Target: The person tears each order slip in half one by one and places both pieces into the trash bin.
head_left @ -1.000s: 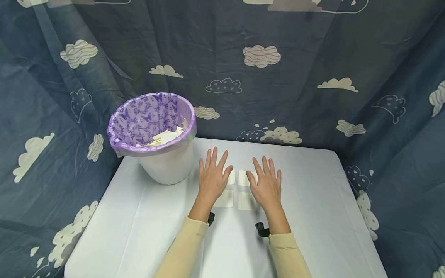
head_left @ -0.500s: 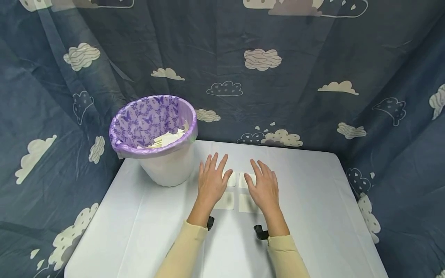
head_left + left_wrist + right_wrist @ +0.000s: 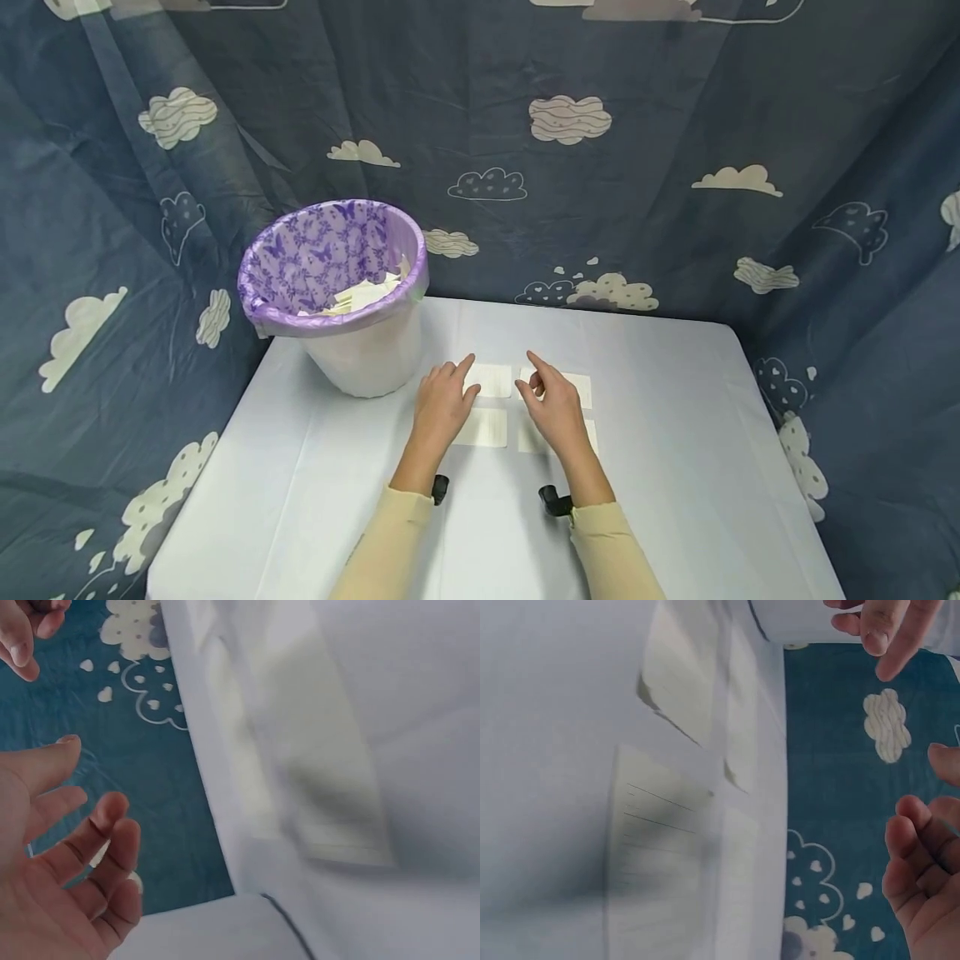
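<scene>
Over the table, my left hand (image 3: 440,406) hovers with loosely bent fingers, its index finger pointing forward, and holds nothing. My right hand (image 3: 558,412) faces it, index finger stretched, other fingers partly curled, nothing gripped. Beneath them several cream paper slips lie flat in two rows: a far left slip (image 3: 491,381), a near left slip (image 3: 483,427), a far right slip (image 3: 579,387) and a near right slip (image 3: 531,436). The hands partly cover them. Thin printed lines show on one lined slip (image 3: 660,825) in the right wrist view; another slip (image 3: 679,667) has a lifted edge.
At the back left stands a white bin (image 3: 367,358) with a purple butterfly-patterned liner (image 3: 322,237). Cream paper pieces (image 3: 363,294) are piled inside it. The table (image 3: 675,467) has a white cover, and a dark cloud-print curtain (image 3: 637,183) hangs behind and at both sides.
Both hands were spread with straight fingers. Their fingers have since bent, the hands have drawn back slightly, and the left has shifted a little left, uncovering more of the slips.
</scene>
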Demonstrator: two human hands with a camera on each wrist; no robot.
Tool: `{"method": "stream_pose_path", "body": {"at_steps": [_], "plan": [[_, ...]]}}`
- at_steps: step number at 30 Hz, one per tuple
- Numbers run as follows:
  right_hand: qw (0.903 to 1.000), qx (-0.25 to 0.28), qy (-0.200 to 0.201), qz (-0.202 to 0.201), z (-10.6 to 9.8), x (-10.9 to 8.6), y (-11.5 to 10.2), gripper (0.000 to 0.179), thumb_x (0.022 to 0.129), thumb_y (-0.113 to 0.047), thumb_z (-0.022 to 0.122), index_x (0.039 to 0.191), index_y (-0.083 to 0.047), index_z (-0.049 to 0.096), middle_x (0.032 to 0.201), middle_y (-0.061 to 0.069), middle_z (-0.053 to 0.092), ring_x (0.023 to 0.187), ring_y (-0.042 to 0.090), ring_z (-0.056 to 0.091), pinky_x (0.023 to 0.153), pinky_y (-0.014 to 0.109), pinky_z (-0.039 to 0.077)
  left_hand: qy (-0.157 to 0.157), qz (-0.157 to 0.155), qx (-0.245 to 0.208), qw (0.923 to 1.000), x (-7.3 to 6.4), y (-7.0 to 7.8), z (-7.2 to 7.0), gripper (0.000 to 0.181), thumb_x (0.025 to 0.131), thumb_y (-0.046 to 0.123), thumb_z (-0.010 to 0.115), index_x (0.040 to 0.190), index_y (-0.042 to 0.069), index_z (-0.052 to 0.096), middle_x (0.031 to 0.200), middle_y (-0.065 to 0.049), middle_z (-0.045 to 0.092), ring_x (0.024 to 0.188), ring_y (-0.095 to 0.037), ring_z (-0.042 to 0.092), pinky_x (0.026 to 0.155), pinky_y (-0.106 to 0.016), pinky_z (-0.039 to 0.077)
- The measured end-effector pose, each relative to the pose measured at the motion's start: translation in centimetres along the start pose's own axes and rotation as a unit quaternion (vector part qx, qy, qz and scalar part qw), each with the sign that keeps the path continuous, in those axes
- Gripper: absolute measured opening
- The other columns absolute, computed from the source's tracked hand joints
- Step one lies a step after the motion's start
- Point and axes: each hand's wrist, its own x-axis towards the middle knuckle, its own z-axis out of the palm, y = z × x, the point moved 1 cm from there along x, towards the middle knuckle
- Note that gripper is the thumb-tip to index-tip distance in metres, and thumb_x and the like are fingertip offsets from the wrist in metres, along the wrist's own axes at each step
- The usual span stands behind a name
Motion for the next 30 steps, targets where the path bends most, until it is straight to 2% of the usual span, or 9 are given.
{"method": "stream_pose_path", "body": {"at_steps": [5,10,17,22,30], "plan": [[0.9996,0.012,-0.025,0.007,1.2,-0.4,0.3,0.052,0.099,-0.023,0.076,0.147,-0.007,0.062,0.088,0.003,0.068,0.075,0.014,0.058,0.068,0.027,0.047,-0.009,-0.011,-0.021,0.9997,-0.6,-1.1,0.5,0.047,0.099,0.032,0.076,0.141,0.013,0.067,0.091,-0.002,0.069,0.084,-0.022,0.064,0.077,-0.037,0.052],[0.9988,0.022,-0.042,0.006,2.1,-0.9,0.0,0.048,0.099,-0.021,0.076,0.144,-0.006,0.065,0.086,0.002,0.068,0.071,0.010,0.055,0.066,0.025,0.048,-0.021,-0.025,-0.037,0.9988,-1.2,-1.7,0.9,0.043,0.098,0.030,0.078,0.136,0.012,0.070,0.092,-0.003,0.069,0.080,-0.021,0.064,0.076,-0.039,0.054],[0.9977,0.034,-0.059,-0.002,3.1,-1.2,-0.5,0.043,0.097,-0.019,0.078,0.137,-0.004,0.069,0.082,0.002,0.069,0.067,0.007,0.053,0.063,0.023,0.047,-0.044,-0.048,-0.064,0.9958,-1.4,-2.2,1.8,0.041,0.099,0.028,0.077,0.134,0.010,0.070,0.093,-0.001,0.069,0.076,-0.014,0.061,0.067,-0.031,0.051],[0.9955,0.032,-0.088,0.009,4.0,-1.6,-0.6,0.034,0.097,-0.016,0.078,0.130,-0.006,0.074,0.081,0.000,0.068,0.067,0.006,0.051,0.063,0.022,0.045,-0.058,-0.060,-0.075,0.9936,-1.7,-2.3,2.3,0.040,0.098,0.027,0.077,0.132,0.007,0.071,0.092,-0.003,0.068,0.077,-0.016,0.061,0.067,-0.034,0.052],[0.9930,0.023,-0.113,0.023,5.3,-2.6,-0.5,0.034,0.096,-0.016,0.078,0.129,-0.006,0.075,0.078,-0.003,0.065,0.064,0.006,0.049,0.061,0.022,0.044,-0.082,-0.071,-0.074,0.9914,-2.1,-2.4,3.0,0.047,0.096,0.026,0.080,0.136,0.004,0.068,0.095,-0.005,0.071,0.082,-0.018,0.066,0.073,-0.037,0.056]]}}
